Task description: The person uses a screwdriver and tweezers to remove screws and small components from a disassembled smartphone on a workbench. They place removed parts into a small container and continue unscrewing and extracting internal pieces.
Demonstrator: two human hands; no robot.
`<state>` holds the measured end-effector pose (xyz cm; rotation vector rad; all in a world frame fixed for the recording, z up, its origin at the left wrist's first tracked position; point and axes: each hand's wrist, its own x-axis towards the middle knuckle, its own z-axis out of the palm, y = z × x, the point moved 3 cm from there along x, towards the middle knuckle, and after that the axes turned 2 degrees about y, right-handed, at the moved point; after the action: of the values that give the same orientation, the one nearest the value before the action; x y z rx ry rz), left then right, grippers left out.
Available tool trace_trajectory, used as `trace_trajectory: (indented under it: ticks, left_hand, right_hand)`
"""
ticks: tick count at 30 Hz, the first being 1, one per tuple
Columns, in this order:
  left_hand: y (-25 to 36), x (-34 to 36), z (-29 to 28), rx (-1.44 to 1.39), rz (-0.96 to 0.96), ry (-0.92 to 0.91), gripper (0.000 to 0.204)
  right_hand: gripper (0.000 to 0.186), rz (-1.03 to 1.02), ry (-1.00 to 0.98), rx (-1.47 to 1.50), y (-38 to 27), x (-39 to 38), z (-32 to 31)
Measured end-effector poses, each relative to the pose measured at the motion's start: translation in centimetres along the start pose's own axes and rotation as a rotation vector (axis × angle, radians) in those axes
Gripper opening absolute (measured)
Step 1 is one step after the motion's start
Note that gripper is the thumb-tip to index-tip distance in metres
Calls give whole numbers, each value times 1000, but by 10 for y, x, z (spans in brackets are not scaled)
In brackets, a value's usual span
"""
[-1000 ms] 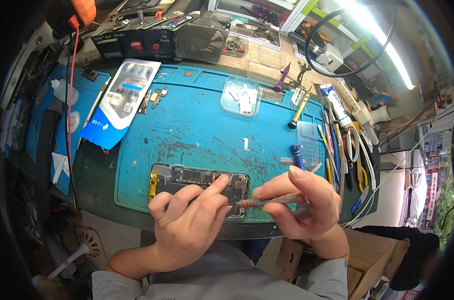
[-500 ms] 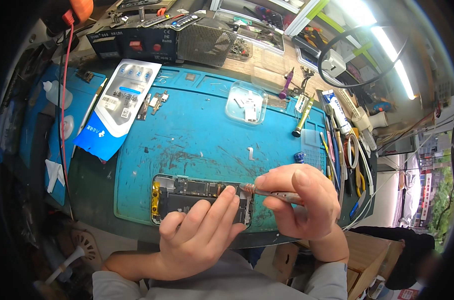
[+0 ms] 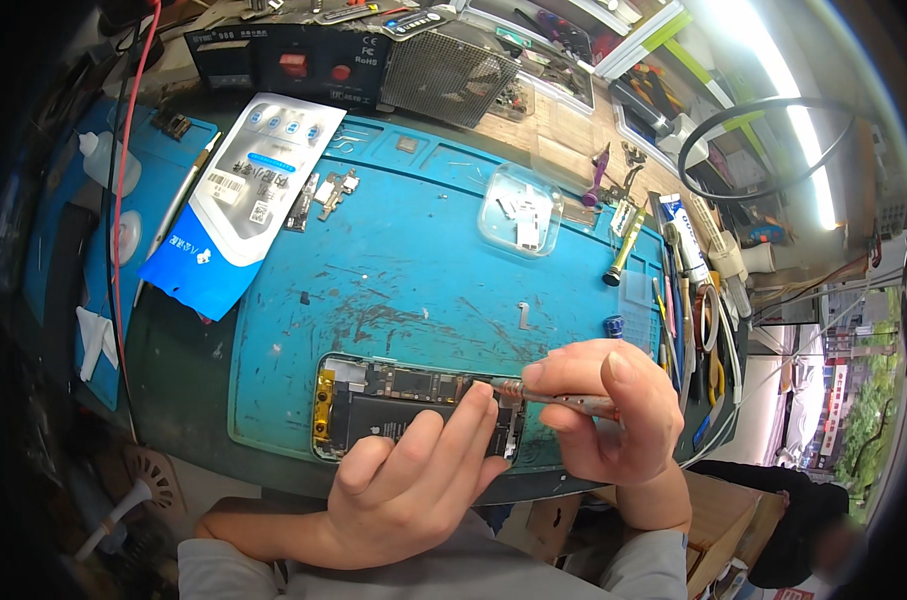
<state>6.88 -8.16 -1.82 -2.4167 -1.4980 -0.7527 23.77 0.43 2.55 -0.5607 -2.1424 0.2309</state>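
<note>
An opened smartphone [image 3: 352, 418] lies near the mat's front edge, with its battery, circuit board and a yellow part at its left end exposed. My left hand [image 3: 404, 480] reaches across its right half, holding it, fingers long and close together, thumb by the near edge. My right hand [image 3: 624, 410] pinches a slim tool [image 3: 564, 400] with a ridged coppery collar and a grey handle. The tool points left at the phone's upper right part, beside my left fingertips, which hide its tip. A small metal bracket [image 3: 524, 315] lies beyond my right hand.
On the blue mat [image 3: 394, 270] stands a clear tray [image 3: 520, 240] of small parts. A silver and blue pouch [image 3: 239, 210] lies left. Screwdrivers, tweezers and pliers [image 3: 717, 375] crowd the right edge. A black box [image 3: 289, 75] with red switches stands behind; a red cable [image 3: 132, 150] hangs left.
The whole view has shifted, so phone, mat and tray appear slightly further right. Both hands keep nearly the same grip and place at the phone.
</note>
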Motion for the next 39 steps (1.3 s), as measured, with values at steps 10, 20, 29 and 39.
trace_trajectory:
  ticks: [10,20,29,39]
  left_hand:
    - [0,0,0,-3,-8,-3,37]
    - [2,-2,-1,-26,-29,7,37]
    - [1,-3,2,-38,-30,28,37]
    - [1,-2,1,-23,-29,29,36]
  right_hand:
    - [40,-13,-34,11,-2,3,0]
    - [43,3,-100,55,-3,7,4]
    - [47,36,-225,11,-8,31,-1]
    - [46,-45,-108,-37,-9,27,3]
